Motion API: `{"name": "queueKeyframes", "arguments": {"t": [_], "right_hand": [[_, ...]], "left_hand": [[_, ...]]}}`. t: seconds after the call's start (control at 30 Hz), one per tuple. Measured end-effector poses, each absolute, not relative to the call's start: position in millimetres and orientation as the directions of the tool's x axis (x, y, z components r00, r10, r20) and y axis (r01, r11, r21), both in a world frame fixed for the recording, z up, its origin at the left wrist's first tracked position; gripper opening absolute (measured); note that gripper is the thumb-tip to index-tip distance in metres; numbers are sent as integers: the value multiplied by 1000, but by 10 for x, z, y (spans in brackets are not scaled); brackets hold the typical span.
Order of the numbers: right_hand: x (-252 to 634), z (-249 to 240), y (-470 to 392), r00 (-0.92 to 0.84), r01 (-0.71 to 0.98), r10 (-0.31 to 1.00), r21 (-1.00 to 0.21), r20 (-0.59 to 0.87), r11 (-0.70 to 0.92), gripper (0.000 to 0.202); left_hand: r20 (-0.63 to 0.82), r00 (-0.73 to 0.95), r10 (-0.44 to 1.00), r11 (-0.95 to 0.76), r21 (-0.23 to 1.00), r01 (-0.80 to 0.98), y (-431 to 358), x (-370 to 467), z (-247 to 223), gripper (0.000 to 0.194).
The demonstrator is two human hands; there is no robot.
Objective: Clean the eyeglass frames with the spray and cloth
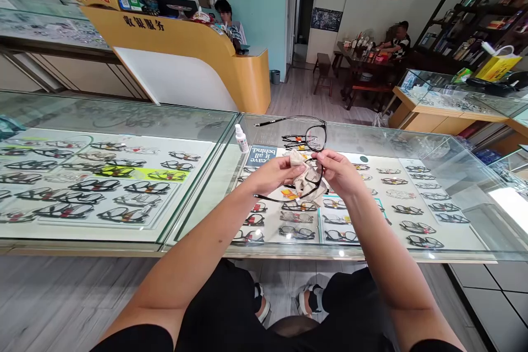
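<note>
A pair of black-framed glasses (316, 136) is held above the glass counter, its temple arms pointing left. My left hand (274, 175) pinches a light beige cloth (308, 180), which lies against the lower lens. At the bridge of the frame, my right hand (339, 171) grips the glasses with its fingers closed. A small white spray bottle (241, 139) stands upright on the counter, beyond my left hand. Part of the lower lens is hidden by the cloth.
The glass display counter (198, 187) holds rows of eyeglasses under its top. Behind it are an orange-and-white cashier desk (173, 38) with a person (231, 25) and, at the back right, another person (399, 43) at a dark table. A yellow bag (497, 67) stands on the right-hand showcase.
</note>
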State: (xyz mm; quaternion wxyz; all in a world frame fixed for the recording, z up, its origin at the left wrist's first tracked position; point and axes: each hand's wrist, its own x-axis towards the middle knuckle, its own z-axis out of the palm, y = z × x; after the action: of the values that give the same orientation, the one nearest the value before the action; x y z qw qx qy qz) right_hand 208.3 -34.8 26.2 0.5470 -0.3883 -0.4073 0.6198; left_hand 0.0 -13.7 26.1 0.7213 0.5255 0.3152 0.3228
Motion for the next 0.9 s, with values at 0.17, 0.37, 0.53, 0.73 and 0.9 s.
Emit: {"name": "queueKeyframes", "arguments": {"t": [0.17,0.37,0.53,0.73,0.9], "right_hand": [[2076,235,-335,-70,-355,997,-933,-26,-49,40],[2081,184,-324,-88,-364,996,-930,-27,-57,37],[2028,173,-349,-94,-357,996,-933,-10,-43,33],[1946,148,-348,-150,-437,985,-887,-91,-149,43],[1912,153,-364,-144,-467,984,-870,-103,-160,41]], "left_hand": [[-151,570,808,318,926,-205,-42,-26,167,54],[-171,682,711,382,908,-170,-4,-62,156,51],[-165,690,705,380,909,-172,-32,-30,156,52],[-181,656,733,390,901,-187,-113,88,145,59],[-150,607,781,312,935,-169,-220,141,206,61]]}}
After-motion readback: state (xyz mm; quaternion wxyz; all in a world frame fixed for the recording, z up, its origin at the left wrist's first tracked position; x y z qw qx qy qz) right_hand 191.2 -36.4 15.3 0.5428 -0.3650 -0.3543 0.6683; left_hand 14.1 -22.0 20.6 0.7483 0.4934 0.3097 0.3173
